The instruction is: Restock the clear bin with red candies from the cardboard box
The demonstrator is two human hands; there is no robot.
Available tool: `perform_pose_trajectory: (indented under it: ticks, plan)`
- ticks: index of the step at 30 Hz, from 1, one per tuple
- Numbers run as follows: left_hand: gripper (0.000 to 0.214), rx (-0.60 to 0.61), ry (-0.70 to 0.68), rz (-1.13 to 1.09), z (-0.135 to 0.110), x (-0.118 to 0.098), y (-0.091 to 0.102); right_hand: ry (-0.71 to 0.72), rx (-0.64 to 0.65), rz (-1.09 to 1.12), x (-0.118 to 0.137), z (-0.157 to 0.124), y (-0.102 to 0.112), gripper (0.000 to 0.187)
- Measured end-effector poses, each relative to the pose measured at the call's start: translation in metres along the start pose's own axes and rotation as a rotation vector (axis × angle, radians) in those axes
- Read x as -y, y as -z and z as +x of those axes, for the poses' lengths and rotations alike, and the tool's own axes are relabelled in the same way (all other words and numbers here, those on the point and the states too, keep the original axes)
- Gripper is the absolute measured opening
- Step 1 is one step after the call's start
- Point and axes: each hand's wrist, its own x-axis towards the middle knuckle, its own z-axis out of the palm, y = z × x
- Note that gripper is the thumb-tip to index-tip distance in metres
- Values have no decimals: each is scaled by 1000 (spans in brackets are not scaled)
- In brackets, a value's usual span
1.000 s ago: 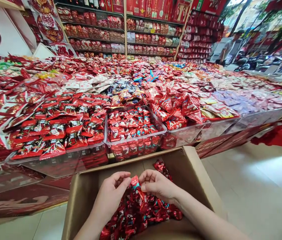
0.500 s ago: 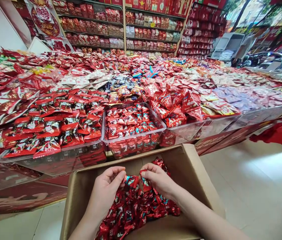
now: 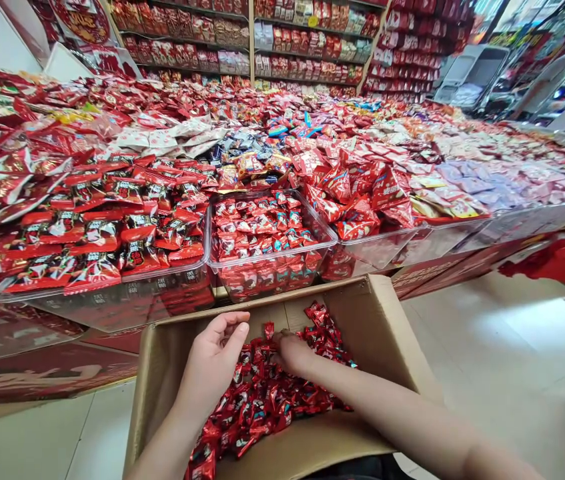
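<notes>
An open cardboard box stands before me with a heap of small red wrapped candies inside. My left hand hovers over the left part of the box, thumb and forefinger drawn together; whatever it may hold is hidden. Down among the candies, my right hand has its fingers curled round a wrapped candy, mostly covered by the hand. One red candy shows just left of its fingertips. Behind the box is a clear plastic bin with similar candies laid in rows.
Left of that bin, a larger clear bin holds red and black packets. To the right are red pyramid-shaped packets. Loose sweets cover the long display behind, with stocked shelves beyond. Tiled floor lies at right.
My right hand has moved down and left into the candy heap. The candy that was between my hands no longer shows at my left fingertips. The view has tilted slightly downward.
</notes>
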Motion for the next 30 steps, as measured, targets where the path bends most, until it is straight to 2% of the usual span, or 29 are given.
perform_pose_trajectory:
  ticks: [3,5,9,13,15,18,20,22,25,27,30]
  plan:
    - [16,16,-11,27,-2,-1,1,-48,-18,-43,1,11,-13,54]
    - [16,33,-15,39,-3,-2,2,-57,-1,-61,0,14,-19,55]
    - [17,84,-27,97,-4,-1,2,-25,24,-67,-2,14,-22,42]
    - [19,100,-45,143,-5,0,1,17,50,-21,0,5,-4,27]
    - [25,105,-30,204,-6,1,1,30,35,118,4,-3,15,30]
    - [35,154,19,269,-7,0,1,125,10,599,14,-18,46,36]
    - [32,219,40,193,-6,-2,0,216,35,925,23,-28,61,36]
    - [25,226,50,70,-5,-4,-1,266,60,1138,31,-35,71,34]
    - [21,139,83,-69,-4,-8,-1,266,-22,1300,40,-41,76,28]
    - [21,124,106,-120,-4,-10,-1,250,-108,1342,45,-43,76,26]
    - [18,118,110,-136,-4,-9,0,210,-151,1379,48,-44,75,25]
